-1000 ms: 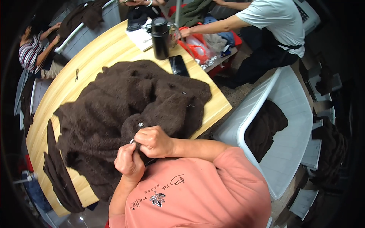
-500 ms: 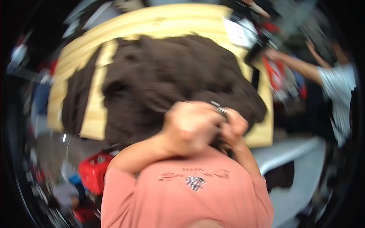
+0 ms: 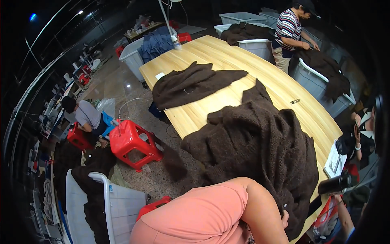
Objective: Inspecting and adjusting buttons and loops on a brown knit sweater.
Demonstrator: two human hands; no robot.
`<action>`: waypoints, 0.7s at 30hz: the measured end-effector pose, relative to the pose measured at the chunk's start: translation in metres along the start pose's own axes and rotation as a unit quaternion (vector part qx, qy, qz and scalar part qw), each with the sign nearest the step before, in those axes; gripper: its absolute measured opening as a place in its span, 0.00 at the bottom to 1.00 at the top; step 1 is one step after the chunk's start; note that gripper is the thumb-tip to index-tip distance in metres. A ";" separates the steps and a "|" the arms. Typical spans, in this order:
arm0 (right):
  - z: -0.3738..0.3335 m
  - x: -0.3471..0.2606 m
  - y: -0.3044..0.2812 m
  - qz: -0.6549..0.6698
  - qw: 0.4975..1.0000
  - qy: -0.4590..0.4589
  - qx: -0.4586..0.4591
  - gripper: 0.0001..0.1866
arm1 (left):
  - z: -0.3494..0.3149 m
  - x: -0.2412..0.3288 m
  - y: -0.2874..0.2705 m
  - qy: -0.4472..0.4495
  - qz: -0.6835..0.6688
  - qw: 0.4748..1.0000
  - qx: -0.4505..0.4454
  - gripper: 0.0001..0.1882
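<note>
Since a moment ago our view has swung left; our left hand (image 3: 284, 219) grips the brown fleece garment (image 3: 260, 142), right hand unseen.

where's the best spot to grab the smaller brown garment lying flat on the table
Take the smaller brown garment at its long tapering end, coming from the open tabletop side. That end lies thin and flat, apart from the big bunched garment, so a pinch would probably lift it cleanly.

One bare upper arm is rising from a salmon-pink sleeve, bending at the elbow — only one hand's (image 3: 284, 219) fingertips are showing; which hand, and its grip, cannot be told.
</note>
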State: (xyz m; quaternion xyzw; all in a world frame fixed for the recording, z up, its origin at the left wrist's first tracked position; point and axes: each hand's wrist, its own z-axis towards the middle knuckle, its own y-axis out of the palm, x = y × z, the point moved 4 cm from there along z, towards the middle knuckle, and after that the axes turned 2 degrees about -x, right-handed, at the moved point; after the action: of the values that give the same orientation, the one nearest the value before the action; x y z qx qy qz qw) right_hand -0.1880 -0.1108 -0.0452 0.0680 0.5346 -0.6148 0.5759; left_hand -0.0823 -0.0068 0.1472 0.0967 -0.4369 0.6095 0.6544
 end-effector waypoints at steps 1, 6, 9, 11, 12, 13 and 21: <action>-0.001 0.003 0.003 0.000 1.000 0.002 -0.005 0.19 | 0.000 -0.001 0.002 -0.004 0.004 1.000 -0.002 0.10; -0.002 0.003 0.010 -0.001 0.999 0.036 -0.035 0.20 | 0.002 -0.001 0.008 0.006 0.015 1.000 -0.006 0.11; 0.002 -0.011 0.007 0.008 0.999 0.011 -0.030 0.20 | 0.008 0.012 0.007 0.017 0.027 0.999 -0.015 0.12; 0.004 -0.019 0.003 -0.005 1.000 0.004 -0.018 0.19 | 0.017 0.024 0.010 0.035 0.038 0.999 -0.018 0.13; 0.003 -0.017 0.004 0.009 0.998 0.053 -0.038 0.17 | 0.021 0.028 0.013 0.049 0.053 0.997 -0.018 0.13; 0.002 -0.015 0.002 0.031 0.993 0.112 -0.029 0.18 | 0.023 0.028 0.014 0.067 0.073 0.995 -0.009 0.13; -0.018 -0.017 -0.035 0.443 0.854 0.176 0.209 0.06 | -0.060 -0.126 -0.055 -0.130 0.402 0.905 -0.051 0.10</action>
State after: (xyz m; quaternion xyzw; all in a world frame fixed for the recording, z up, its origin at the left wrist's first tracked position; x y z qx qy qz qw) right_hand -0.2191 -0.0951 -0.0211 0.5231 0.3992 -0.3692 0.6563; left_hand 0.0091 -0.0699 0.0463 -0.0427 -0.5506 0.7796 0.2954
